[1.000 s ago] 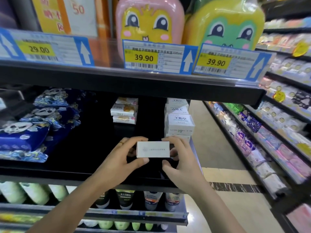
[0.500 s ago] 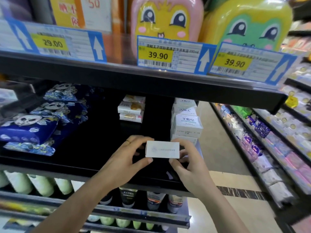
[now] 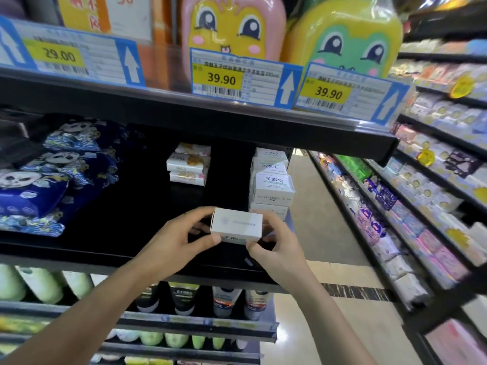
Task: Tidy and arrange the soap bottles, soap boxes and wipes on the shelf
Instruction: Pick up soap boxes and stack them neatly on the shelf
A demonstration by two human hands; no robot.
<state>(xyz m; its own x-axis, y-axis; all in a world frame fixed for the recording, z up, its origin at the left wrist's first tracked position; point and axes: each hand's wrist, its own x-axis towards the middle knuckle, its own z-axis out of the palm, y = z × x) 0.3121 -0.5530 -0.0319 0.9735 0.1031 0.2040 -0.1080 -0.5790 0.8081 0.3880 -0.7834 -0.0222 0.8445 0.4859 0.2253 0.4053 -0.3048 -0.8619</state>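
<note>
1. You hold a small white soap box [image 3: 236,225] in both hands, above the front part of the black middle shelf [image 3: 110,233], near its right end. The long face points at the camera, print too faint to read.
2. Your left hand [image 3: 174,241] grips the box's left end: thumb curled under the lower left corner, fingers wrapped behind the top.
3. Your right hand [image 3: 276,246] grips the right end: thumb at the lower right corner, fingers curled behind the box.
4. Just behind the box, at the shelf's right edge, sits a stack of white soap boxes [image 3: 271,180] with teal lettering, front one tilted slightly. Whether the held box touches the stack, you cannot tell.
5. Further back, mid-shelf, 3 flat white soap packs [image 3: 189,164] lie stacked, well apart from the held box.
6. Left side of the same shelf: dark blue wipe packs [image 3: 39,180] with panda print, piled in a leaning heap.
7. Shelf above: a pink cartoon bottle [image 3: 232,25] and a yellow-green cartoon bottle [image 3: 350,35], behind price tags [image 3: 242,77] reading 39.90, 39.90; another at left reads 29.00.
8. Shelf below: upright tubes [image 3: 226,301], pale green bottles [image 3: 42,283] lying to the left.
9. Right: an aisle floor [image 3: 311,206] and racks of packaged goods [image 3: 411,206], blurred.
</note>
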